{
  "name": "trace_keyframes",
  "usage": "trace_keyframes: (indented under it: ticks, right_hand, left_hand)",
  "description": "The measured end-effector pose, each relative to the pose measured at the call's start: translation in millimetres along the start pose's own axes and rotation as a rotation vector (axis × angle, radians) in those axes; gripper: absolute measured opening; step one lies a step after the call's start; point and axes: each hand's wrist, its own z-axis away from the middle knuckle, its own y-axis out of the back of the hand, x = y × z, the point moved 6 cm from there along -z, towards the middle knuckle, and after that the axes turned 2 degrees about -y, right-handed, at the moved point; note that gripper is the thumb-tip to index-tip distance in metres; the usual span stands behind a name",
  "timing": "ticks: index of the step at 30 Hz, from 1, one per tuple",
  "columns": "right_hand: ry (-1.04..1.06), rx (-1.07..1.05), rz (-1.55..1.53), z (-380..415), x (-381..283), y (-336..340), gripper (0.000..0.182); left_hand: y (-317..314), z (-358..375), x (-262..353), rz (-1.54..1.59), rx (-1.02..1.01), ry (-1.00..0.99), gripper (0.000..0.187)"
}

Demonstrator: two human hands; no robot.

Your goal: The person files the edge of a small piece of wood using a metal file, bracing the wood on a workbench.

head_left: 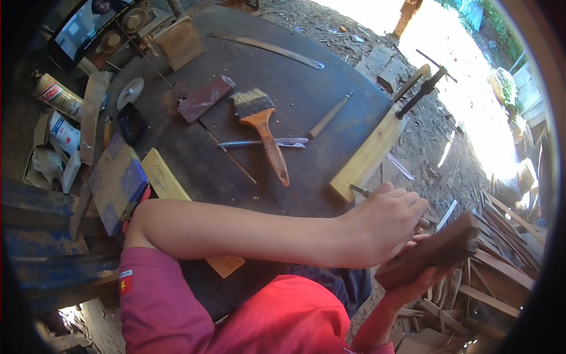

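My left hand (380, 227) is closed around a chisel (361, 190), its metal shaft pointing at the near end of a pale wooden bar (371, 153). The butt of the handle shows past my fingers; the rest is hidden in the fist. Just right of it, my right hand (421, 286) grips a thick dark wooden block (433, 251) from below, its upper face tilted. A black screw clamp (425, 88) sits at the far end of the pale bar, along the table's right edge.
On the dark table (330, 76) lie a paintbrush (262, 127), a thin pointed tool (330, 115), a sandpaper-wrapped block (206, 99) and a flat strip (271, 49). Cans (59, 94) and a phone (88, 29) stand left. Scrap wood (489, 295) is heaped on the ground right.
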Motion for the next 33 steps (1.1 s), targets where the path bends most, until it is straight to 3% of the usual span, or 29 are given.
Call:
trace_keyframes:
  ticks: [4, 7, 10, 12, 15, 19, 20, 24, 27, 29, 30, 33]
  right_hand:
    - [-0.051, -0.022, -0.392, -26.9, -26.1, -1.8, 0.068]
    - [-0.053, 0.103, -0.506, -34.3, -25.7, 6.2, 0.067]
    - [-0.039, -0.001, -0.027, -30.3, -16.4, -0.1, 0.087]
    - [-0.082, -0.172, 0.218, -31.4, -29.7, -10.3, 0.088]
    - [-0.077, -0.169, 0.134, -45.6, -30.8, 11.1, 0.082]
    - [-0.16, 0.025, -0.359, -41.5, -19.7, 18.5, 0.082]
    - [-0.167, 0.038, -0.351, -33.1, -6.8, 14.6, 0.085]
    - [-0.034, -0.102, 0.154, -15.2, -12.2, -16.8, 0.1]
    - [-0.046, 0.001, 0.06, -21.5, -12.5, -7.8, 0.087]
    - [-0.155, 0.169, -0.218, -28.7, -16.0, -4.2, 0.079]
    - [-0.151, 0.129, -0.348, -31.8, -15.4, -5.3, 0.071]
    - [-0.055, 0.135, -0.076, -21.4, -13.8, -13.6, 0.08]
  left_hand:
    - [2.1, -2.6, 0.8, 0.048, 0.029, 0.025, 0.016]
    - [4.6, -3.4, 0.8, 0.072, 0.031, 0.03, 0.017]
    - [4.7, -3.1, -0.7, 0.089, 0.04, 0.031, 0.017]
    - [4.6, -2.5, -1.7, 0.071, 0.018, 0.031, 0.017]
    - [6.4, -3.5, -2.4, 0.083, 0.032, 0.038, 0.017]
    - [6.5, -2.8, -2.3, 0.093, 0.039, 0.04, 0.016]
    - [5.3, -3.1, -2.1, 0.074, 0.016, 0.038, 0.016]
    - [1.6, -0.3, -2.7, -0.011, -0.075, 0.046, 0.016]
    - [1.5, 1.8, -3.2, -0.047, -0.057, 0.008, 0.015]
    - [2.8, 0.7, -3.0, -0.05, -0.033, -0.013, 0.014]
    - [2.0, 0.6, -3.2, -0.043, -0.032, -0.006, 0.014]
    - [0.4, 1.0, -3.6, -0.032, -0.04, 0.01, 0.014]
